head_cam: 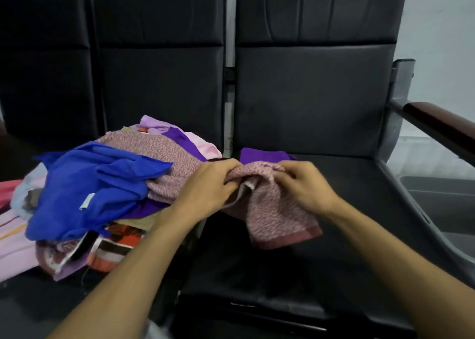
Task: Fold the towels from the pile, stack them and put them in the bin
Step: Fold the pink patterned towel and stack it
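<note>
A pink speckled towel (277,215) stretches from the pile on the middle seat across onto the right seat. My left hand (208,184) grips its bunched top edge on the left, and my right hand (305,184) pinches the same edge on the right. Its darker pink hem hangs down toward me. Just behind my hands, a folded purple towel (262,154) lies flat on the right seat. The pile (102,184) holds several crumpled towels, with a bright blue one (92,187) on top and striped orange and pale pink ones below.
Black padded seats (359,210) stand in a row with tall backrests. A dark wooden armrest (442,125) on a metal frame borders the right seat. A grey bin (442,197) sits on the floor beyond that armrest.
</note>
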A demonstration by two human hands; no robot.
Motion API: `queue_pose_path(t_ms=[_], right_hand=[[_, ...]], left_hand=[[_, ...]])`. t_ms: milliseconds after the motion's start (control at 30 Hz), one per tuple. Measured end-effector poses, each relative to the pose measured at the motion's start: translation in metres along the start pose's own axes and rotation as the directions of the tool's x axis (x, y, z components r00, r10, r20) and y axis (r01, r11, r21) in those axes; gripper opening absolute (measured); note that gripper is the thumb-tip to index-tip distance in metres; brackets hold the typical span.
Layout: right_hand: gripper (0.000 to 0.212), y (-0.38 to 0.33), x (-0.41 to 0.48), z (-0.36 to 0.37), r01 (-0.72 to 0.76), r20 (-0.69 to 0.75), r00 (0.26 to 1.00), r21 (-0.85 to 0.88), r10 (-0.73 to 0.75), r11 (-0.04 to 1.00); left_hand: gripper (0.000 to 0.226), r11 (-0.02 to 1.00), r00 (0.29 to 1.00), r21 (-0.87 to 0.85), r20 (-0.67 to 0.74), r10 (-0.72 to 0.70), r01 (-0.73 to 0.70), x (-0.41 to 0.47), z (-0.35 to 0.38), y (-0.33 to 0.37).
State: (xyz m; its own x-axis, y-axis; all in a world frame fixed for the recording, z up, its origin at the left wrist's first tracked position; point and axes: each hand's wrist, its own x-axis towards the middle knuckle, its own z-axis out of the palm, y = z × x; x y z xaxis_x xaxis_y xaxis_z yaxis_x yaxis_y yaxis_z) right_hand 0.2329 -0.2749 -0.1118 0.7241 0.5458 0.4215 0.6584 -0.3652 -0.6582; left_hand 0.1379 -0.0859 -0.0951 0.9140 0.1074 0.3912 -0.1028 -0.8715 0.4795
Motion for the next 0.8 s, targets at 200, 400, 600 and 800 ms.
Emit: queue_pose_path(t_ms=[200, 400, 600, 800], right_hand=[[0.025, 0.009, 0.002, -0.025, -0.096, -0.222, 0.959, 0.319, 0.173, 0.943], [0.025, 0.027, 0.000, -0.039, -0.180, -0.507, 0.777, 0.388, 0.372, 0.904], [0.021, 0.049, -0.011, -0.034, -0.526, -0.418, 0.785, -0.061, 0.457, 0.848], [0.028, 0.009, -0.021, 0.013, -0.215, 0.131, 0.958, -0.251, 0.254, 0.944]], left_hand=[[0.045, 0.970, 0.997, 0.244, 0.069, -0.034, 0.016, -0.009, -0.011, -0.015], [0.031, 0.893, 0.988, 0.443, 0.082, -0.127, 0.079, -0.008, -0.017, -0.025], [0.009, 0.846, 0.987, 0.531, 0.105, -0.119, 0.046, -0.008, -0.008, -0.030], [0.030, 0.861, 0.930, 0.508, 0.328, -0.165, -0.026, -0.007, -0.002, -0.038]])
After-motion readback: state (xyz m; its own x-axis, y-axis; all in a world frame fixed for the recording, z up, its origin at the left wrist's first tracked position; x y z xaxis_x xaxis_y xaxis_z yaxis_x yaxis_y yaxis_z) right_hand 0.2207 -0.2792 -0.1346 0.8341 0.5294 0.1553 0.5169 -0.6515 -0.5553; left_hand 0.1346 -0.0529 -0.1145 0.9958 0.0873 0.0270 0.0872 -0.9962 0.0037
